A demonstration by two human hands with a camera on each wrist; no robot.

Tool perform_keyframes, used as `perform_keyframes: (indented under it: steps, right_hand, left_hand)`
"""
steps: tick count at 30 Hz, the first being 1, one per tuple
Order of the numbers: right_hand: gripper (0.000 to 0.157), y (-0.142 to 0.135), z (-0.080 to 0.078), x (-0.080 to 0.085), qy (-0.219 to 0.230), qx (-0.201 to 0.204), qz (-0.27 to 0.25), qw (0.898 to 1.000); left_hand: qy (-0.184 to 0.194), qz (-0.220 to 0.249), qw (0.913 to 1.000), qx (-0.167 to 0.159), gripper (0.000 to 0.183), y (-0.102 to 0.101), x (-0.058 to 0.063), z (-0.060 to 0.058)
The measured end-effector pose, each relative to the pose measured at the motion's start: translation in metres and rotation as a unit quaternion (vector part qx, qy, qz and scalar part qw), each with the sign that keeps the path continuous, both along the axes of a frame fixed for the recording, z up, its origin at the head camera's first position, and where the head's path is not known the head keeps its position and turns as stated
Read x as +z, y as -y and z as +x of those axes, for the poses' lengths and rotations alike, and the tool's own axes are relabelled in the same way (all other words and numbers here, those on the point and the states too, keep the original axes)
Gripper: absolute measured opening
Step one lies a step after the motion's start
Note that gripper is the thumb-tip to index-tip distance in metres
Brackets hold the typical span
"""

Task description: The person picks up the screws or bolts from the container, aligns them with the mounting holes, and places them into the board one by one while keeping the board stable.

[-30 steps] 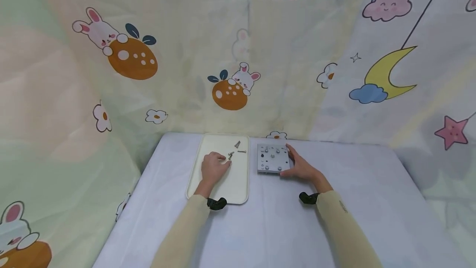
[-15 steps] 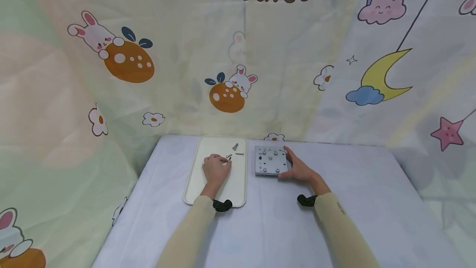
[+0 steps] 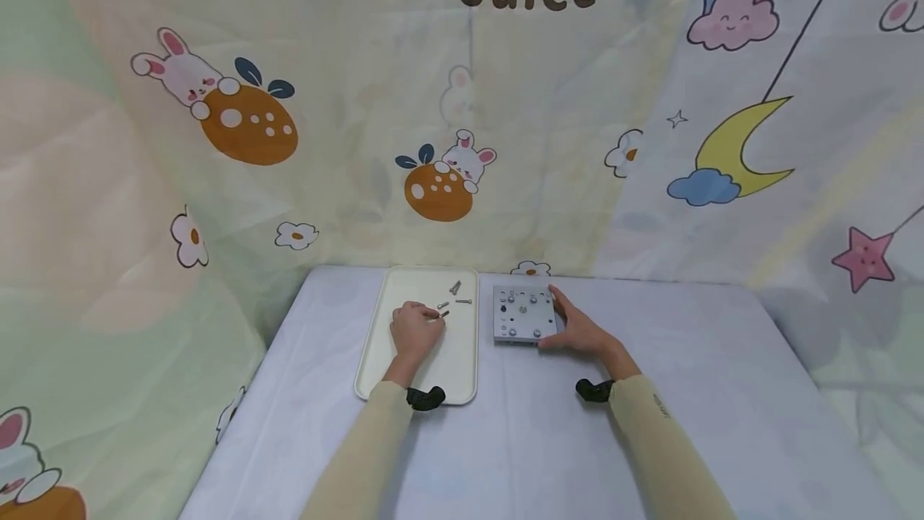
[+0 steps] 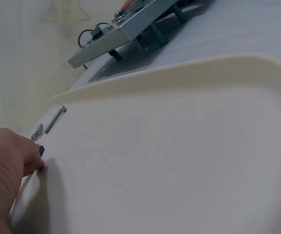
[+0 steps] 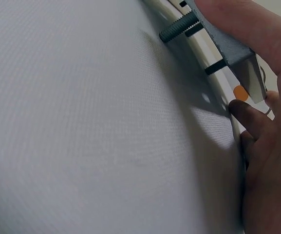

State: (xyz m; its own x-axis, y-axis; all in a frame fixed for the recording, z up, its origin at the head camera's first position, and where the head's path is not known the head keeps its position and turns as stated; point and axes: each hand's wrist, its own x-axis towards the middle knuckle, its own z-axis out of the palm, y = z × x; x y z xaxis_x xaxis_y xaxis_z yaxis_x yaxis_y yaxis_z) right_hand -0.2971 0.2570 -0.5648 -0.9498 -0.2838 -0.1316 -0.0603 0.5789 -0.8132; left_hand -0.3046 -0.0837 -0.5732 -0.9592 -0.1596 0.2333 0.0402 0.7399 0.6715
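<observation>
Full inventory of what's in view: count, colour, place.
Table cover: 1, white, under everything
Backdrop: 1, pale with cartoon prints and "Juice", behind and around the table
Tray: 1, cream, on the table cover
Block: 1, grey metal, right of the tray
Bolts: at least three, dark, sticking out under the block
Loose screws: at least three, silver, tray's far right area
Held screw: 1, dark-looking, in the left hand
Wrist devices: 2, black, one per wrist
Sleeves: 2, beige, on the forearms
Left hand: 1, over the tray
Right hand: 1, gripping the block's right side
</observation>
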Motion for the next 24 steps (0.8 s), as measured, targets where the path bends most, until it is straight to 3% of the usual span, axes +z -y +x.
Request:
perform_keyframes:
  steps: [14,24]
  right_hand:
    - [0.131,0.0,0.0,-0.002,0.008,-0.001,0.01,1.0]
    - [0.131,-0.001,-0.004,0.0,0.004,0.004,0.016,1.0]
  left_hand:
    - [0.002,0.03,0.9995,0.009,0.007,0.0,0.006,-0.004]
    - [-0.005,0.007,0.9986,-0.052,0.009,-0.008,0.028,-0.015]
